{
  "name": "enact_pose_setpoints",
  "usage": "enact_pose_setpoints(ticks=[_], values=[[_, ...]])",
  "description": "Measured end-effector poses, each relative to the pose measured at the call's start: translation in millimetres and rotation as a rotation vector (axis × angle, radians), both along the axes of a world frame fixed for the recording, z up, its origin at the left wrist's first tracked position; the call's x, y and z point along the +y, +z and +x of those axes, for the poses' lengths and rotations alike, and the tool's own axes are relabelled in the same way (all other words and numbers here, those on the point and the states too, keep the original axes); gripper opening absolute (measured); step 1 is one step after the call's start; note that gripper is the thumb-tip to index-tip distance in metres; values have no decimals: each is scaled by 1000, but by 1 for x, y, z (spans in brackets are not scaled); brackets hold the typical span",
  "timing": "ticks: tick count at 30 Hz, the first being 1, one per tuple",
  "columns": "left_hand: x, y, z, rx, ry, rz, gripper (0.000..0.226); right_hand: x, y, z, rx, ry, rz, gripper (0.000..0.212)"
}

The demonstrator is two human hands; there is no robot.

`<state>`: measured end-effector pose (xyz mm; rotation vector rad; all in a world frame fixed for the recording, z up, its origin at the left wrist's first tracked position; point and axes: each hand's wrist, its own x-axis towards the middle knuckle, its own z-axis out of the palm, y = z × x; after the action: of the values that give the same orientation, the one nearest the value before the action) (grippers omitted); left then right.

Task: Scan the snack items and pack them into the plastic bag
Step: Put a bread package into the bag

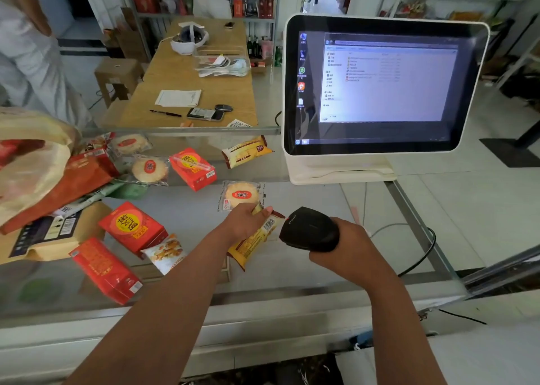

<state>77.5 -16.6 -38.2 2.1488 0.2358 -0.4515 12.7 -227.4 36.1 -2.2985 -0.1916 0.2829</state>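
The head view looks down on a glass counter (pixel 306 270) with a white touchscreen terminal (pixel 380 86) standing at its far right; its screen is lit with an open window. Below the terminal and nearer the person, the left hand (pixel 244 222) grips a yellow snack packet (pixel 254 244), fingers and thumb curled round its upper end, so that the white barcode patch faces up. The right hand (pixel 347 247), also below the terminal, is wrapped round a black barcode scanner (pixel 309 229), whose head sits just beside the packet's barcode; a dark cable trails from the hand towards the counter's right edge. Between the held packet and the terminal's base lies a round pastry (pixel 241 194) in clear wrap. Just left of the terminal's lower corner lies a second yellow packet (pixel 247 151), and further left a red box (pixel 193 168) and two more wrapped pastries. Far left of the terminal, the plastic bag (pixel 32 162) bulges at the frame's edge with red packaging showing through it. Below the bag, well left of the terminal, lie a brown paper pouch (pixel 49 232), two more red boxes (pixel 133 227) and a small white packet (pixel 165 253). Beyond the counter, left of the terminal, stands a wooden table (pixel 204 92) with a phone, pen and paper.
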Motion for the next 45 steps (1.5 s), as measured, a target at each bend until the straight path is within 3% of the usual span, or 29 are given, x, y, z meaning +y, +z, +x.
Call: enact_pose_setpoints(ticks=[4,35,45], values=[[1,-2,0,-17,8,-23,32,1,-1,0,1,-4,7,36],[0,-8,1,-21,5,83,49,-5,2,-4,34,-27,54,32],[3,-11,2,-39,4,6,43,-8,2,-7,42,-18,53,31]])
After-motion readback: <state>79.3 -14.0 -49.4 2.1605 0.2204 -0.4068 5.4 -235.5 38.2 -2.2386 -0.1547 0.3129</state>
